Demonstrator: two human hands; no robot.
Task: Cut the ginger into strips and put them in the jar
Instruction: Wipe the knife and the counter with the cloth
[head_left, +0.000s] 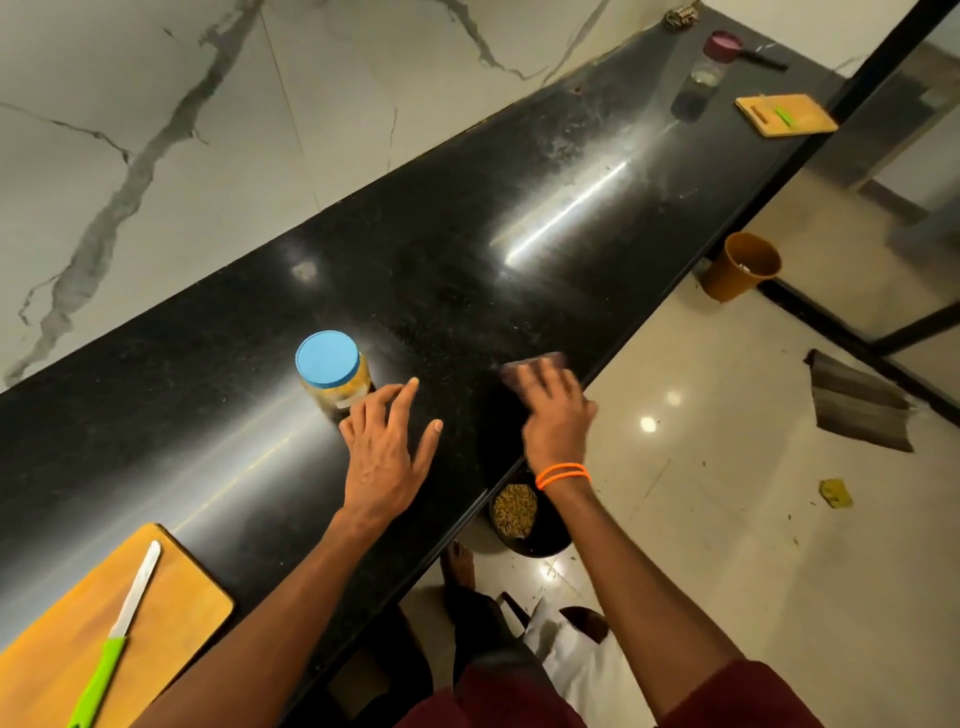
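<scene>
Black stone counter (467, 249) — marble wall (156, 130), glossy tiled floor (727, 519).

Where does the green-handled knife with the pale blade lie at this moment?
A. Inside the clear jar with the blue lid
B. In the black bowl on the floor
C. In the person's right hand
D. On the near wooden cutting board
D: the green-handled knife lies flat on the near wooden cutting board at the lower left, with neither hand touching it.
</scene>
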